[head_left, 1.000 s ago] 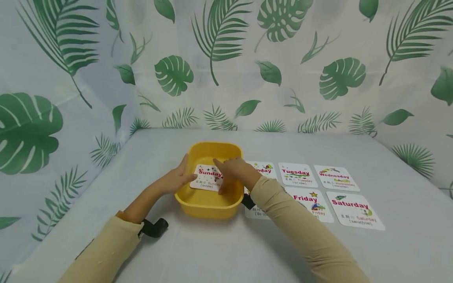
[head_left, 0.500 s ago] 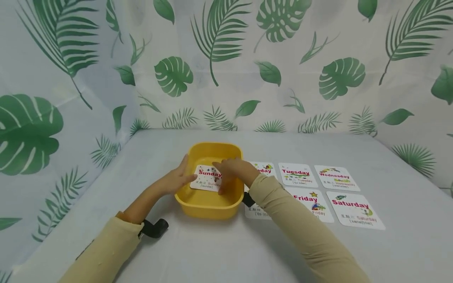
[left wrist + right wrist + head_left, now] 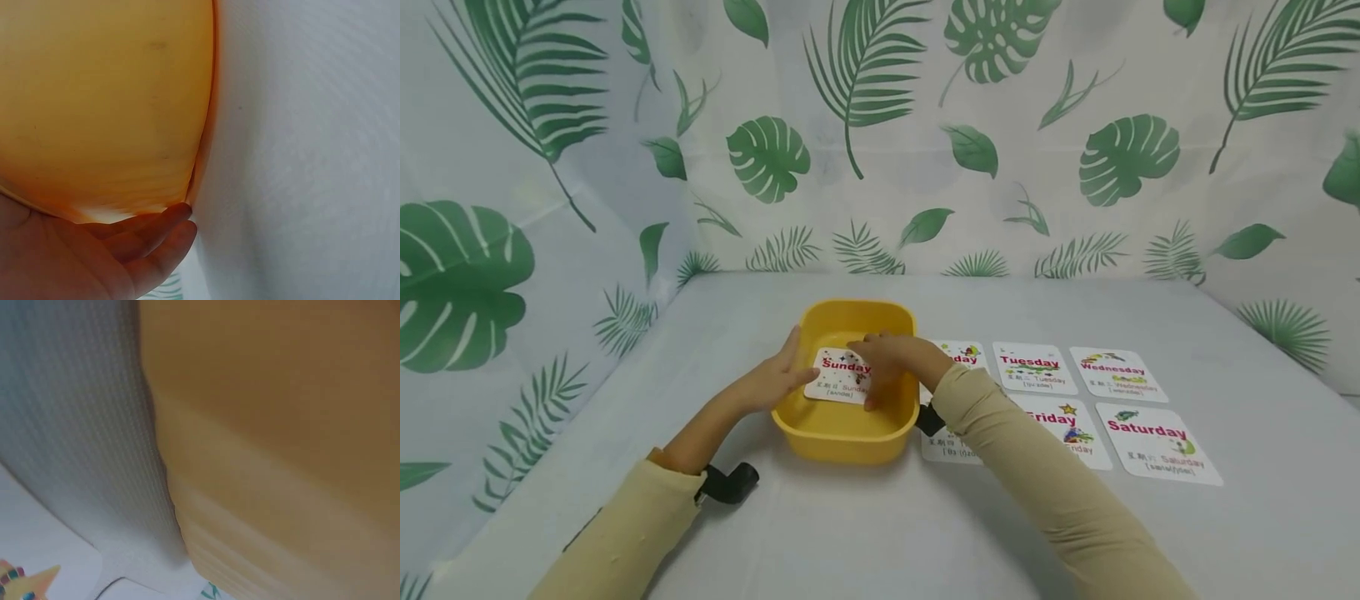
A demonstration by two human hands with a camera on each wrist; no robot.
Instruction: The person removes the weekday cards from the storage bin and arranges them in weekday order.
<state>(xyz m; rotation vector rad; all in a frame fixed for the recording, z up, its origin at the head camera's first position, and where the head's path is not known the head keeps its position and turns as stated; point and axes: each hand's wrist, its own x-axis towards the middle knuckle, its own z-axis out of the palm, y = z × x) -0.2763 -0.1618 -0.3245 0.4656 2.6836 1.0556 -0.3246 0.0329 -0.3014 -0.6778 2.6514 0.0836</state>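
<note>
A yellow plastic basin [image 3: 842, 448] stands on the table, with a white "Sunday" word card [image 3: 835, 385] inside it. My left hand [image 3: 771, 379] holds the basin's left side, its thumb reaching over the rim toward the card's left edge; in the left wrist view its fingers [image 3: 165, 240] lie against the outer wall. Reaching in over the right rim, my right hand [image 3: 887, 367] grips the card's right side, fingers near the top and thumb near the lower corner. The right wrist view shows only the basin's outer wall [image 3: 262, 456], not the fingers.
To the basin's right lie two rows of word cards, among them Tuesday [image 3: 1033, 368], Wednesday [image 3: 1118, 375], Friday [image 3: 1063, 429] and Saturday [image 3: 1157, 442]. My right forearm partly covers some nearer ones. A leaf-patterned cloth [image 3: 880, 192] hangs behind the table.
Both hands and the basin stay almost in place. The right hand's pointing finger has bent slightly down toward the Sunday card. The view has shifted a little.
</note>
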